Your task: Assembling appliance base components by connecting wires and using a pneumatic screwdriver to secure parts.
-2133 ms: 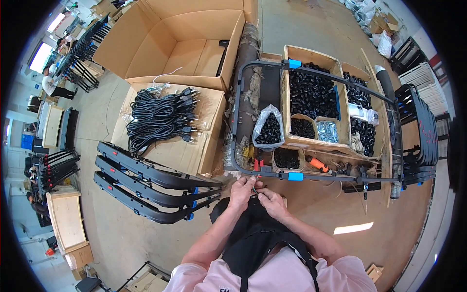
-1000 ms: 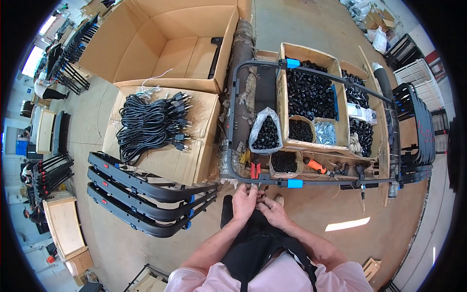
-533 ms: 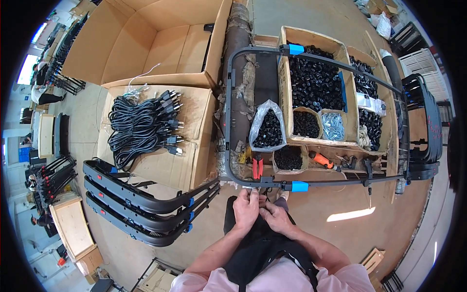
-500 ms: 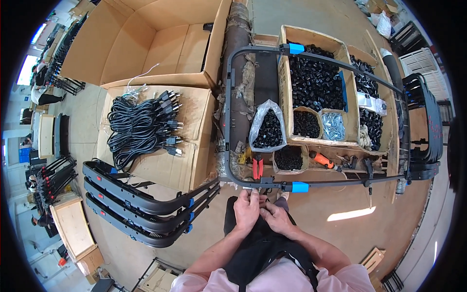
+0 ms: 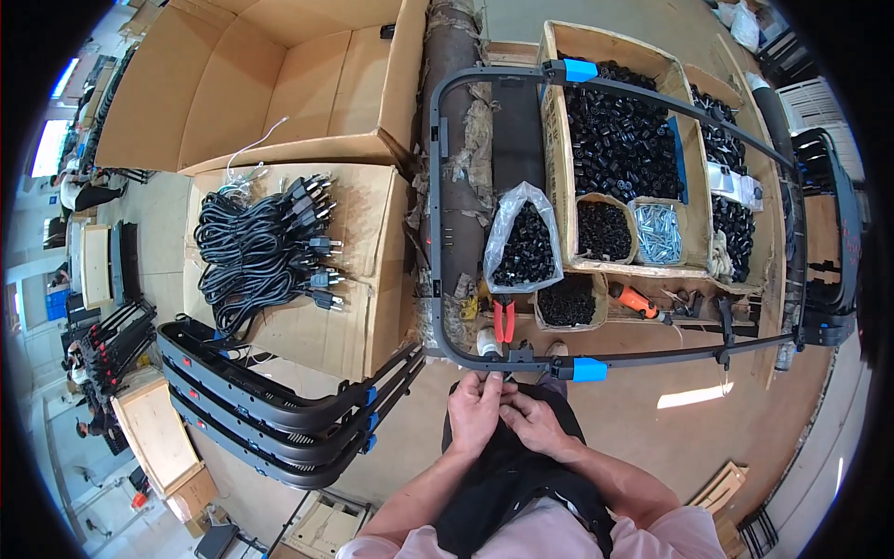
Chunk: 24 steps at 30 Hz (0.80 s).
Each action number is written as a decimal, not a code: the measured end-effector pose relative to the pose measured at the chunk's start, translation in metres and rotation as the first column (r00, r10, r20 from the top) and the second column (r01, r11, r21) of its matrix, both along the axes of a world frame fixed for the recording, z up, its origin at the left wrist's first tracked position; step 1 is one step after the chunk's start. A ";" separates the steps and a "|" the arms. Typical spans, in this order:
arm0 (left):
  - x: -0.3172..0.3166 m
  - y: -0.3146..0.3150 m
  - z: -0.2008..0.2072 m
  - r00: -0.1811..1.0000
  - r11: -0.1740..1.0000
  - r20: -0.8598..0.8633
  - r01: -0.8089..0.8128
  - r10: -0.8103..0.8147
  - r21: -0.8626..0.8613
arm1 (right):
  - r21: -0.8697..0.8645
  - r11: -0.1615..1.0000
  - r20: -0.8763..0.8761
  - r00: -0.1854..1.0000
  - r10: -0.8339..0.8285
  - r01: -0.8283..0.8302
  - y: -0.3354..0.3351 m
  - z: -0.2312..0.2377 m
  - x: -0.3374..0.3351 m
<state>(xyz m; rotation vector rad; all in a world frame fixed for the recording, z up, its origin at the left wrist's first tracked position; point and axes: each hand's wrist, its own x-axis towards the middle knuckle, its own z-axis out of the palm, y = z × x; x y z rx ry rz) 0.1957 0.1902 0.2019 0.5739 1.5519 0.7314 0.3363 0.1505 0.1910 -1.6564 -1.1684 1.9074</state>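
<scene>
A black tubular frame (image 5: 652, 358) with rounded corners and blue sleeves (image 5: 589, 370) lies across the bench, its near bar crossing in front of me. Just under that bar, my left hand (image 5: 475, 413) is closed, thumb and fingers pinched together near the bar's left part. My right hand (image 5: 533, 419) is closed close beside it, fingers curled toward the left fingertips. Whatever small thing lies between the fingers is hidden. Red-handled pliers (image 5: 504, 320) rest just beyond the bar, beside a clear plastic bag (image 5: 523, 244) of small black parts.
Wooden bins (image 5: 550, 140) hold black parts and a small box of silver screws (image 5: 657, 233). An orange-handled tool (image 5: 637, 301) lies at the bench's near edge. To the left are bundled black cables (image 5: 261, 247) on a carton (image 5: 358, 307), an open carton (image 5: 317, 93) and stacked black frames (image 5: 279, 438).
The whole view has shifted a little, with the bench things appearing slightly to the right. Both hands stay together under the near bar, their fingers barely changed.
</scene>
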 end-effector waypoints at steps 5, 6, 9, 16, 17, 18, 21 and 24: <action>0.001 -0.001 -0.001 0.995 0.997 -0.072 0.071 -0.073 -0.033 | 0.016 1.000 -0.016 1.000 -0.023 0.023 0.000 0.005 0.003; 0.004 -0.003 -0.001 1.000 1.000 0.020 -0.008 0.008 0.002 | 0.017 1.000 -0.006 1.000 0.008 -0.008 -0.005 -0.001 0.005; 0.010 -0.008 -0.003 0.987 0.993 0.123 -0.112 0.108 0.026 | 0.017 1.000 -0.002 1.000 0.016 -0.016 -0.011 -0.009 0.006; 0.000 -0.011 -0.009 0.999 0.995 -0.010 0.046 -0.045 0.094 | -0.011 1.000 -0.006 1.000 0.003 -0.003 -0.007 -0.004 0.005; -0.002 -0.010 -0.008 0.993 0.990 -0.056 0.108 -0.103 0.096 | -0.010 1.000 -0.004 1.000 0.002 -0.003 -0.008 -0.006 0.005; -0.003 -0.010 -0.008 0.982 0.981 -0.101 0.170 -0.160 0.095 | -0.001 1.000 0.000 1.000 0.004 -0.004 -0.011 -0.009 0.004; -0.003 -0.009 -0.004 0.993 0.990 -0.059 0.110 -0.104 0.093 | 0.007 1.000 0.005 1.000 0.017 -0.017 -0.009 -0.008 0.002; -0.001 -0.015 -0.013 0.992 0.996 0.109 -0.077 0.071 0.048 | 0.019 1.000 0.001 1.000 0.011 -0.011 -0.010 -0.009 0.000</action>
